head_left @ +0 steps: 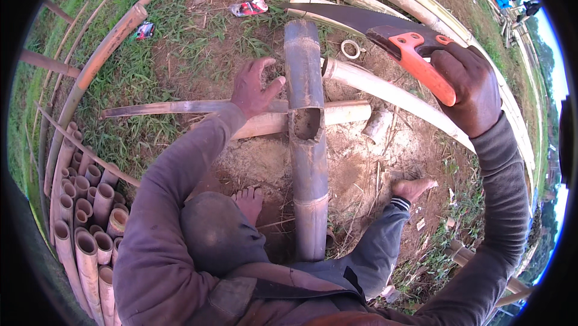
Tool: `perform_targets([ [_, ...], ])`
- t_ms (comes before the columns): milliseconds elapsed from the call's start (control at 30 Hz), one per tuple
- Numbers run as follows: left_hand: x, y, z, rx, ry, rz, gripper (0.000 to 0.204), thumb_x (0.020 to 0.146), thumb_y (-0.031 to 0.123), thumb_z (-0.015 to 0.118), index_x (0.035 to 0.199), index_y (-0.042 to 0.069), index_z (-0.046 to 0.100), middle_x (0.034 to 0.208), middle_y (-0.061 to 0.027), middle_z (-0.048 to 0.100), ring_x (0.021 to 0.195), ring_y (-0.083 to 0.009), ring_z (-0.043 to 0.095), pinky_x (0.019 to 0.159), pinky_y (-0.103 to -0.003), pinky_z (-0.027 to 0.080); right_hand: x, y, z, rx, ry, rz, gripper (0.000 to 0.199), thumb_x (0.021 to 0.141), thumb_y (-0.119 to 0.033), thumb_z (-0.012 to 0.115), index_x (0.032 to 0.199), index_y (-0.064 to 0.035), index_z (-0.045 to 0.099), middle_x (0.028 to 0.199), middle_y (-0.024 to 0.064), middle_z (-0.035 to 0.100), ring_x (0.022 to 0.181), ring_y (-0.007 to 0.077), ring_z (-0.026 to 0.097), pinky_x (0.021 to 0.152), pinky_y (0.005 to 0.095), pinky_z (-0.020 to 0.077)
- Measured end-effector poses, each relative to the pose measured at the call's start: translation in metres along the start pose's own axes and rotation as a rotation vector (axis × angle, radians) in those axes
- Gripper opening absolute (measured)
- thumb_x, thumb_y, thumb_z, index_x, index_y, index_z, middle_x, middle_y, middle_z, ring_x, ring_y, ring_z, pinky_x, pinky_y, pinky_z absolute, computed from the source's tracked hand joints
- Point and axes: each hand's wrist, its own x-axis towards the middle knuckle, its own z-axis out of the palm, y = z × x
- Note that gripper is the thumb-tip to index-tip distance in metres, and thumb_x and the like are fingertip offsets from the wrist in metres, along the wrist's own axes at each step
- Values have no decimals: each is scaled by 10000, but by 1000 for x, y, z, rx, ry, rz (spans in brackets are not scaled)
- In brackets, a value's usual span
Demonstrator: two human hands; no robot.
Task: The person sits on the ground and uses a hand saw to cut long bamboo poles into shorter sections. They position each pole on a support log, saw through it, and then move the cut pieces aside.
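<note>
In my right hand I hold a hand saw by its orange handle. Its dark blade points left, over the far end of a thick bamboo pole that runs away from me. A squarish notch is cut into the top of the pole, near its middle. My left hand hovers just left of the pole, thumb and fingers apart, with nothing in it. Under the pole, crosswise, lies another bamboo piece.
Upright cut bamboo tubes are packed at the lower left. A pale curved bamboo pole and a bamboo ring lie to the right. My bare feet flank the thick pole. Red wrappers litter the grass.
</note>
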Motion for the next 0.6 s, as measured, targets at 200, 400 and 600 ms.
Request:
perform_targets([
  [200,127,-12,-18,-597,301,-206,547,1028,493,642,1265,4,710,1227,-179,729,1160,-330,670,1071,-451,477,-48,-51,-61,59,-72,19,293,633,-167,761,875,-44,651,732,49,535,629,259,586,589,405,449],
  [400,137,29,-35,75,-602,-233,676,970,612,687,1206,-19,754,1255,-149,727,1186,-252,670,1077,-387,470,-143,-125,-54,159,-131,-53,333,583,-197,684,900,-98,659,716,-7,525,602,168,562,612,348,468],
  [600,119,71,-12,424,-833,45,1129,706,677,870,1486,-62,521,1410,-293,638,1296,-411,641,1132,-452,487,-222,-220,-64,368,-85,-41,237,709,-226,680,927,-134,663,810,-36,555,713,145,604,675,324,495],
])
